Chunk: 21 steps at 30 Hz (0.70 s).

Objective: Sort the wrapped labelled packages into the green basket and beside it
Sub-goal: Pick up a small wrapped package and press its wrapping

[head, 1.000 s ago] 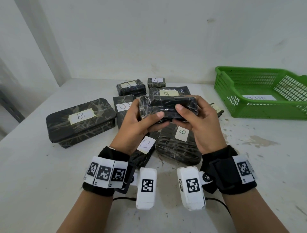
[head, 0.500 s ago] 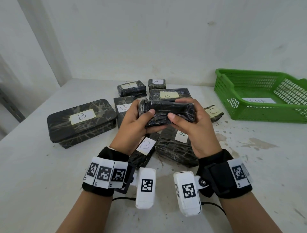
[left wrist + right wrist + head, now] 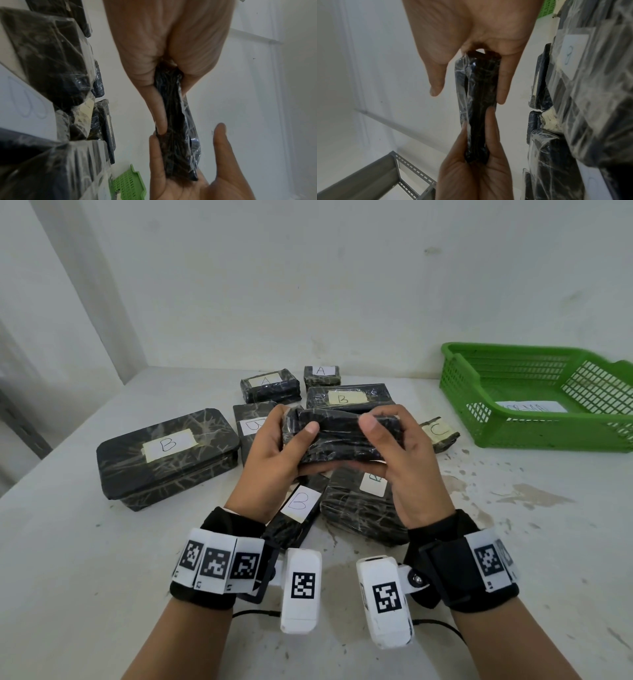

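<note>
Item: black wrapped package, held above the pile in my left hand and right hand. Label not visible; risk: missorting into green basket.

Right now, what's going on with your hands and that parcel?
Left hand and right hand both grip one black wrapped package, no label showing. Green basket far right holds only a paper. Nothing blocks the way.
</note>
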Each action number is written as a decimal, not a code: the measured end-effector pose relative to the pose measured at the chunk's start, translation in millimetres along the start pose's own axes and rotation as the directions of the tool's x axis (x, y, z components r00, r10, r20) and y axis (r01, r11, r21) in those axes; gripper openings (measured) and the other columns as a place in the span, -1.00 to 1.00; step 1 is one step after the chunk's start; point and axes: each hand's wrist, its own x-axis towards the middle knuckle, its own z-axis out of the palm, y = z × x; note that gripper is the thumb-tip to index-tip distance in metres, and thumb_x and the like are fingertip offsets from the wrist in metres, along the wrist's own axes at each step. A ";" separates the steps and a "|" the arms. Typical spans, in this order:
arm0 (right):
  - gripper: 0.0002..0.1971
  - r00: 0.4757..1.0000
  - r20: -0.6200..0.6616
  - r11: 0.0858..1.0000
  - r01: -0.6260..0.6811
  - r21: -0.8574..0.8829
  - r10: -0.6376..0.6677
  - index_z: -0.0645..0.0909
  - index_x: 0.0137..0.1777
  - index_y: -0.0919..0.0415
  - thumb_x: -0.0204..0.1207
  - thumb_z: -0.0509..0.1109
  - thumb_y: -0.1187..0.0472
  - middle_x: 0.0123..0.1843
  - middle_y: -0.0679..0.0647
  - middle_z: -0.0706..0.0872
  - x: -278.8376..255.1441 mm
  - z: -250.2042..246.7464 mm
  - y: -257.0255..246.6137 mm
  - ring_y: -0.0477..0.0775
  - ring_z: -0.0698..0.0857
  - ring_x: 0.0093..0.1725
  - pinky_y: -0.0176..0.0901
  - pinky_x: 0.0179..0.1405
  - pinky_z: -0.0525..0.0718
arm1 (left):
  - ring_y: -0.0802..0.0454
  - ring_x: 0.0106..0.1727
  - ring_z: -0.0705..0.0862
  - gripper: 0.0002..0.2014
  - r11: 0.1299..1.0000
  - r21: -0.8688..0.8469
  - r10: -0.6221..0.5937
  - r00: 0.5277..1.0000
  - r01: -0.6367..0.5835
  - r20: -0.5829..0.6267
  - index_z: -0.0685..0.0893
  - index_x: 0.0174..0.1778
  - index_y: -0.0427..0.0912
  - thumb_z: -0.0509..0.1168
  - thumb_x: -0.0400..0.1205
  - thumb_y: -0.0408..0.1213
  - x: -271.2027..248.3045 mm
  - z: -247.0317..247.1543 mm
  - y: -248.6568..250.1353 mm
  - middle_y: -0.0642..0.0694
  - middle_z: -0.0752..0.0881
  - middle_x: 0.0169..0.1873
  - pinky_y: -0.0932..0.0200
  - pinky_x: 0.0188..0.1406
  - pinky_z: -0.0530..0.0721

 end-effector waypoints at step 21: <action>-0.87 0.999 0.040 0.997 0.026 -0.074 -0.023 0.75 0.03 0.12 0.59 0.43 0.33 0.06 0.10 0.80 5.4 -8.4 9.2 0.08 0.75 0.12 0.06 0.23 0.68 | -0.05 0.16 0.60 -0.67 0.969 0.137 0.208 0.978 -0.206 0.002 0.65 -0.14 0.00 0.27 0.36 -0.54 7.9 -17.7 -6.9 -0.26 0.53 0.13 0.13 0.00 0.61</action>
